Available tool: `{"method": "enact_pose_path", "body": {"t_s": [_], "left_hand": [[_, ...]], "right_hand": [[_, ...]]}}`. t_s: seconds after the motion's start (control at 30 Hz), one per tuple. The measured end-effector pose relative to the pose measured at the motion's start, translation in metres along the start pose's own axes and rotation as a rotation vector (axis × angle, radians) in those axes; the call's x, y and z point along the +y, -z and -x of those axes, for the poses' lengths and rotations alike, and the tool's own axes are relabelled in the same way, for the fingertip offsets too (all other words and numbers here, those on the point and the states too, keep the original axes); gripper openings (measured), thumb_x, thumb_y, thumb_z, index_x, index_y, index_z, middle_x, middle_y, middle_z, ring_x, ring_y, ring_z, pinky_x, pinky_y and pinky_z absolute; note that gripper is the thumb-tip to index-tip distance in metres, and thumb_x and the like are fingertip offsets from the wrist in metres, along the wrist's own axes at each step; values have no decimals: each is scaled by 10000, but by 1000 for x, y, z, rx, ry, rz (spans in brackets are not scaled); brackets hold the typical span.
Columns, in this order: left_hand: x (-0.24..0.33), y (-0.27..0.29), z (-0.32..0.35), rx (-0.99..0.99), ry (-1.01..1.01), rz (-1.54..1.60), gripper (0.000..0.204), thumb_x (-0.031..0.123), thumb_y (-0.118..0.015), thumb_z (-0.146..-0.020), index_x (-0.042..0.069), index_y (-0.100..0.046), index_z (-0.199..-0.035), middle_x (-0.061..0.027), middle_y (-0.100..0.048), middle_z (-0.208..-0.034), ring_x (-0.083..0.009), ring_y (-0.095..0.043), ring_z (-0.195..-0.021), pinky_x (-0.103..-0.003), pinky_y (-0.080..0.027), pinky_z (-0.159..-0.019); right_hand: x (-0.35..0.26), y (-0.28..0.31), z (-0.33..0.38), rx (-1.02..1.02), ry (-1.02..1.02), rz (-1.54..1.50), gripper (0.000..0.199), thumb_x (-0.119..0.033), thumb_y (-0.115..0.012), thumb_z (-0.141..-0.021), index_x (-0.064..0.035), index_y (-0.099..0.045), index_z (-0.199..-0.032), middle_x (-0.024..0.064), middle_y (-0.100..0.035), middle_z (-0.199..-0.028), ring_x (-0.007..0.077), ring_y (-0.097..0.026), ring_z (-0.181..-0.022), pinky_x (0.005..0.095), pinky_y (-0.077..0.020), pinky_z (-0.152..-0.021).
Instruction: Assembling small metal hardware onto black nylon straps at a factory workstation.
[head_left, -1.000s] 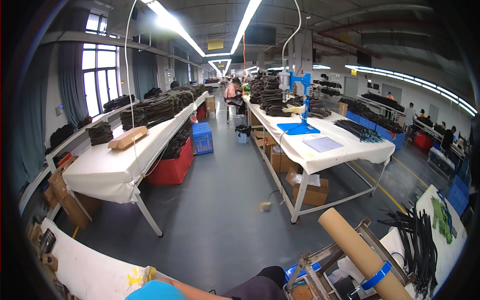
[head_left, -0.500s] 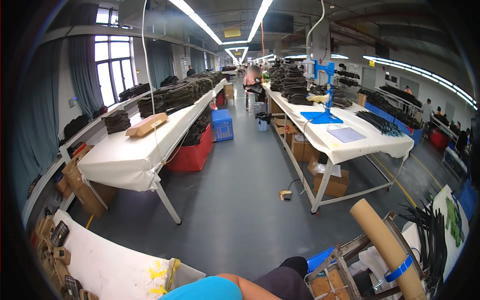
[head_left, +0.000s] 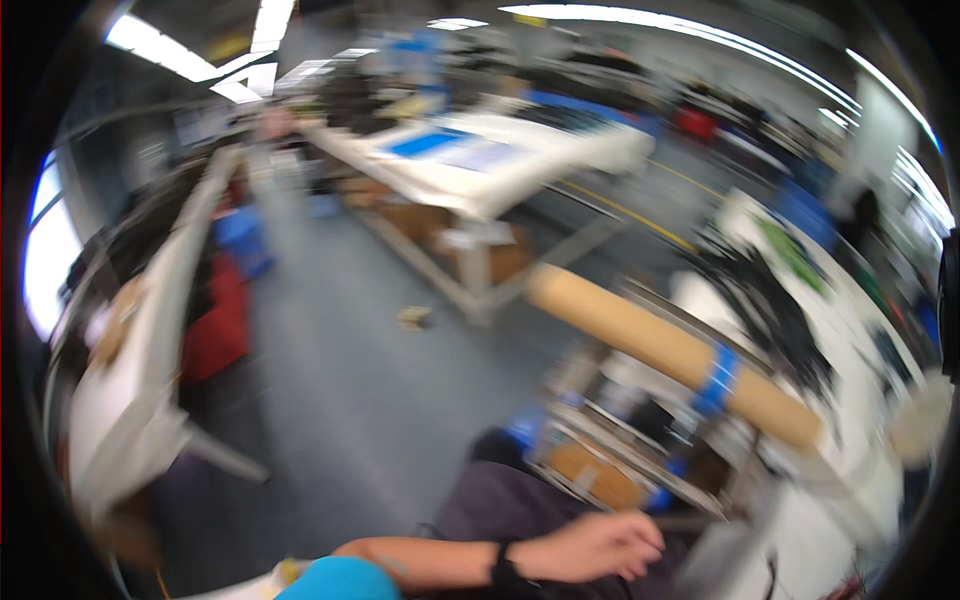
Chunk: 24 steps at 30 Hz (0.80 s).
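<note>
One of our hands (head_left: 600,548), the left, hovers half-curled near a brown tube (head_left: 655,345), too blurred to tell its hold; our right is unseen.

left hand (head_left: 595,548) this side of a cardboard tube (head_left: 650,338)
blue band (head_left: 718,380) around the tube, black straps (head_left: 775,310) to its right

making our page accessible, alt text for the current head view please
Blurred fisheye view: the person's left hand is over their dark-clothed lap, a black band at its wrist. A brown tube with a blue band slants ahead, right; white-covered tables stand beyond.
</note>
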<state>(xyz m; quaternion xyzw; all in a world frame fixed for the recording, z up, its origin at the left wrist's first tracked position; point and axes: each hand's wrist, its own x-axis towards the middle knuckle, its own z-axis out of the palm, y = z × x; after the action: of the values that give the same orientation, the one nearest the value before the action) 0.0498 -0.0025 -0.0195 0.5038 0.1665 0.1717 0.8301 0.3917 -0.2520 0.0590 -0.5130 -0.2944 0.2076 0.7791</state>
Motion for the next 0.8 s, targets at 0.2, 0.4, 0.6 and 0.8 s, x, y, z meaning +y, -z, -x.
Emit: {"method": "enact_pose_path", "body": {"t_s": [0.2,0.4,0.6,0.8], "left_hand": [[-5,26,-1,163,-17,-107,145,97,-509,-946,1,-535,-1050,-107,-646,-806,-146,-649,-730,-252,-535,-688],[-27,21,-29,145,-52,-119,216,203,-550,-936,-3,-529,-998,-100,-630,-723,-141,-614,-620,-244,-495,-594],[-23,3,-20,227,-95,-155,225,241,-564,-927,25,-513,-962,-67,-590,-673,-128,-576,-569,-236,-482,-545],[-30,12,-22,294,-25,-161,198,220,-560,-929,30,-509,-950,-70,-587,-662,-135,-581,-562,-244,-486,-536]], "right_hand": [[-164,108,50,587,363,313,405,-383,-442,-979,-49,-518,-1193,-59,-452,-725,20,-287,-505,186,-246,-457],[-271,118,96,809,435,1552,356,-343,-408,-998,-36,-586,-1026,-45,-408,-672,39,-341,-574,203,-277,-512],[-127,156,46,506,41,1782,194,-178,-473,-926,13,-505,-910,189,-529,-695,341,-507,-641,411,-395,-592],[99,234,40,320,-184,1861,229,-217,-573,-875,5,-574,-930,214,-543,-961,393,-516,-935,449,-426,-811]]}}
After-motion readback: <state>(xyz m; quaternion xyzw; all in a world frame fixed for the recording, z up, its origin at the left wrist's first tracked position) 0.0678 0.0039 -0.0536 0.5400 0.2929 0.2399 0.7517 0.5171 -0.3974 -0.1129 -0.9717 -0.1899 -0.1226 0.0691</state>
